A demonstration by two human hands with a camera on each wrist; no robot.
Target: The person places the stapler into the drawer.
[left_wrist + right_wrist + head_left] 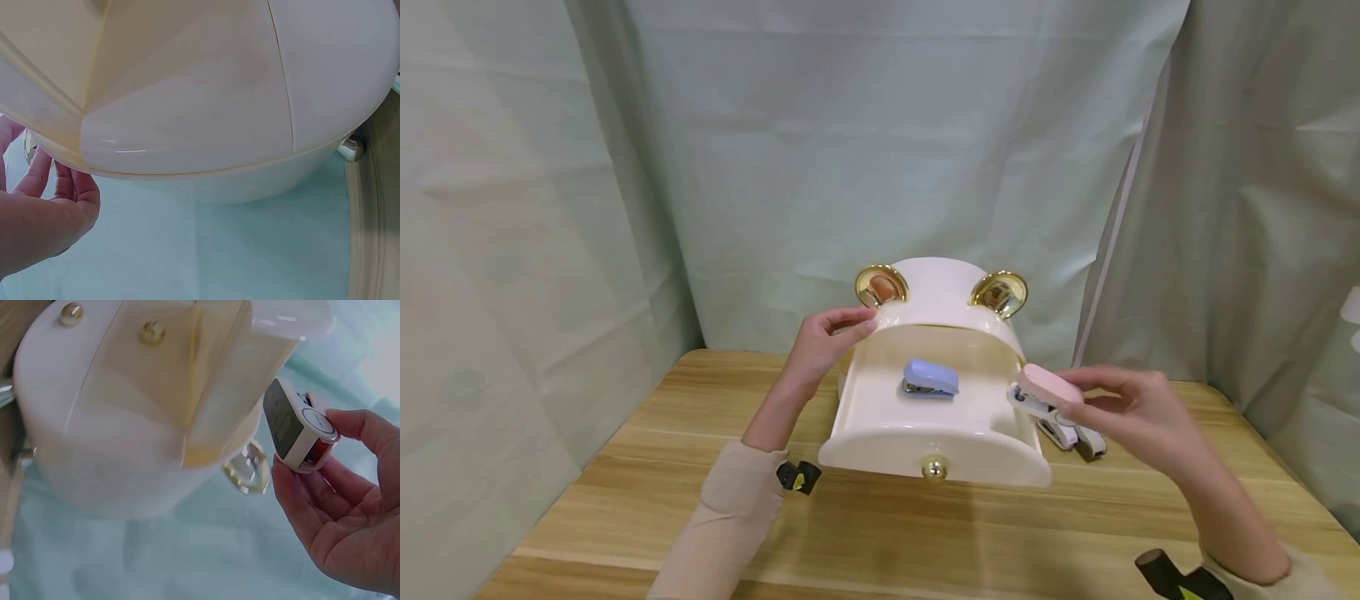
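Head view: pink stapler (1047, 392) beside drawer (880, 433) edge.

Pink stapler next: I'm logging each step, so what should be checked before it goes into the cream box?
1. Right hand pinches the pink stapler: ok.
2. Left hand holds the lid up: ok.
3. Box interior open: ok.
4. Free floor beside the blue stapler: ok.
5. Another stapler on the table, clear of the opening: ok.
6. Lid would stay up alone: cannot tell.
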